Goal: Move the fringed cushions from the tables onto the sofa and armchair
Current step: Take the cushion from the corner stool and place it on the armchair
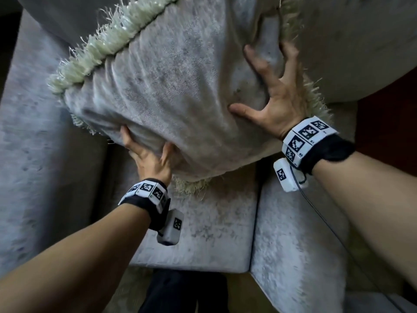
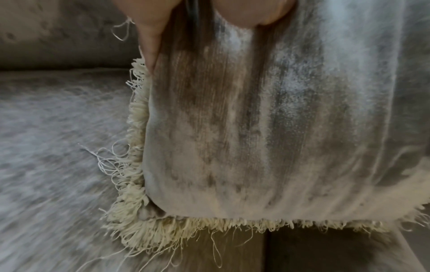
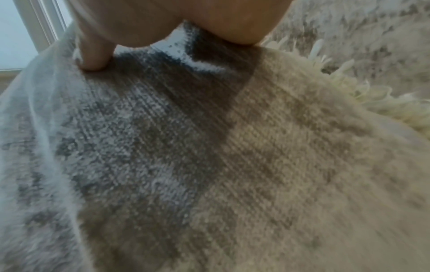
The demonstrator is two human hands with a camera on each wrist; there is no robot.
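A large grey velvet cushion with cream fringe (image 1: 171, 91) fills the view's centre, above the grey velvet sofa seat (image 1: 203, 233). The left hand (image 1: 150, 158) grips its corner at 7 o'clock; the right hand (image 1: 274, 96) presses flat, fingers spread, at 3 o'clock. Placing appears underway; next, it likely needs settling against the backrest.

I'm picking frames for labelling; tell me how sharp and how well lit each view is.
Head view: mostly sharp on the fringed cushion and both hands, dim light, wide-angle bending at the edges. Left wrist view: cushion fringe crisp, sofa seat streaked by motion blur. Right wrist view: soft throughout, blur worst along the lower edge, a bright window at top left.
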